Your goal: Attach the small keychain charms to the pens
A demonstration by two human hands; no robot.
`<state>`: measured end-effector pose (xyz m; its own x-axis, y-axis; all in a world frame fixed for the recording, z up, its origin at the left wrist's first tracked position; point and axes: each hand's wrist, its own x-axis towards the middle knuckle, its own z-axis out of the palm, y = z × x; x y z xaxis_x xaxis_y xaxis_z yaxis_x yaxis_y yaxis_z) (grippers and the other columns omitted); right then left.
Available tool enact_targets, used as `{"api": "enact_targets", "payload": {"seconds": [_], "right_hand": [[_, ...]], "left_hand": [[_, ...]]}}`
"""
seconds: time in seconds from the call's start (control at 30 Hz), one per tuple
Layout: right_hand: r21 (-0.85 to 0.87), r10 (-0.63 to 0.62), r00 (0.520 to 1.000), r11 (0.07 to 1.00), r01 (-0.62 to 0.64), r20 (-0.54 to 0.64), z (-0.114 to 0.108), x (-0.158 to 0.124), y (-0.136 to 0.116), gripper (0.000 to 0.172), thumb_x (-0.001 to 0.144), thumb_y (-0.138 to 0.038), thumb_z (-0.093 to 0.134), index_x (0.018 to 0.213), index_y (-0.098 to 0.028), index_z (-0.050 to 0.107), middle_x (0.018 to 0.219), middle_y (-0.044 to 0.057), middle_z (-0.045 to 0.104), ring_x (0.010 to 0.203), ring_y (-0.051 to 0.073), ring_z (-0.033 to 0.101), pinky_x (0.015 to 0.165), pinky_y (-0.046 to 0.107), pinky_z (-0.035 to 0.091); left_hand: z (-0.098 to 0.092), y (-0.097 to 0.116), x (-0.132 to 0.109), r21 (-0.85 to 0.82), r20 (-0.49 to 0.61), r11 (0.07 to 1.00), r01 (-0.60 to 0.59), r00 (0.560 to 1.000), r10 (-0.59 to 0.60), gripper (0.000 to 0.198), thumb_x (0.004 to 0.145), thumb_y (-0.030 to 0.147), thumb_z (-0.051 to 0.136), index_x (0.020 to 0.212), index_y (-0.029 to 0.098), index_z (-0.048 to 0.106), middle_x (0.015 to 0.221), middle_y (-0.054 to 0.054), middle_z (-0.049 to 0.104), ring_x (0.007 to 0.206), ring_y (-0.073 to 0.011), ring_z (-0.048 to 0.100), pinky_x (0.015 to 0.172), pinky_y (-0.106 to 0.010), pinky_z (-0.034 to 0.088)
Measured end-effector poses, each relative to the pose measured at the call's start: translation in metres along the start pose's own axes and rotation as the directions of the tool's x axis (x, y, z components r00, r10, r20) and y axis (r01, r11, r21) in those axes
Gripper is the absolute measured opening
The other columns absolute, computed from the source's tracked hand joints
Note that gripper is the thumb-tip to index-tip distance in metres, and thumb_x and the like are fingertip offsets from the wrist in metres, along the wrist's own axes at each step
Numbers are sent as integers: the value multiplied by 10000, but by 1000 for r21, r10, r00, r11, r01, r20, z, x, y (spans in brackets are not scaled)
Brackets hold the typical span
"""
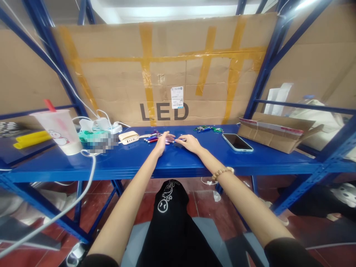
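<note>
Both my arms reach forward onto a blue metal shelf [172, 161]. My left hand [164, 139] lies on the shelf with its fingers stretched out toward a bunch of small pens or keychains [151, 138] in red, blue and purple. My right hand [187, 141] rests just to its right, fingers curled round a small thin pen-like object [177, 141] whose tip points at my left hand. The two hands almost touch. A bead bracelet [222, 172] sits on my right wrist.
A phone [237, 142] lies face up to the right, with an open cardboard box [275, 131] beyond it. Green and blue keychains [207, 129] sit at the back. At the left stand a plastic cup [62, 130], a power bank [128, 137], chargers [107, 126] and white cables. A taped cardboard sheet [167, 70] marked LED forms the back wall.
</note>
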<state>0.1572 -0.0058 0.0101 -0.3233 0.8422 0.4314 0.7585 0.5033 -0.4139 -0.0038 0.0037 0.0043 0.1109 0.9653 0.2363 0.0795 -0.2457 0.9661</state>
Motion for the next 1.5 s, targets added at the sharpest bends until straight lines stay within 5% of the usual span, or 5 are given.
{"api": "enact_targets", "payload": {"seconds": [0.93, 1.5], "right_hand": [[20, -6, 1000, 1000, 6, 10, 0, 2, 2, 315, 828, -476, 493, 864, -254, 713, 856, -1, 703, 839, 168, 613, 646, 217, 394], [92, -52, 995, 994, 59, -81, 6, 2, 5, 333, 748, -528, 559, 844, -254, 722, 891, 8, 706, 825, 181, 627, 637, 234, 429]], "left_hand": [[-1, 0, 0, 36, -4, 999, 2, 1000, -2, 522, 754, 509, 300, 801, 140, 667, 884, -105, 677, 880, -246, 597, 785, -352, 429], [-1, 5, -6, 37, 10, 999, -13, 1000, 13, 515, 771, 497, 302, 801, 148, 680, 897, -91, 683, 890, -229, 594, 813, -346, 422]]}}
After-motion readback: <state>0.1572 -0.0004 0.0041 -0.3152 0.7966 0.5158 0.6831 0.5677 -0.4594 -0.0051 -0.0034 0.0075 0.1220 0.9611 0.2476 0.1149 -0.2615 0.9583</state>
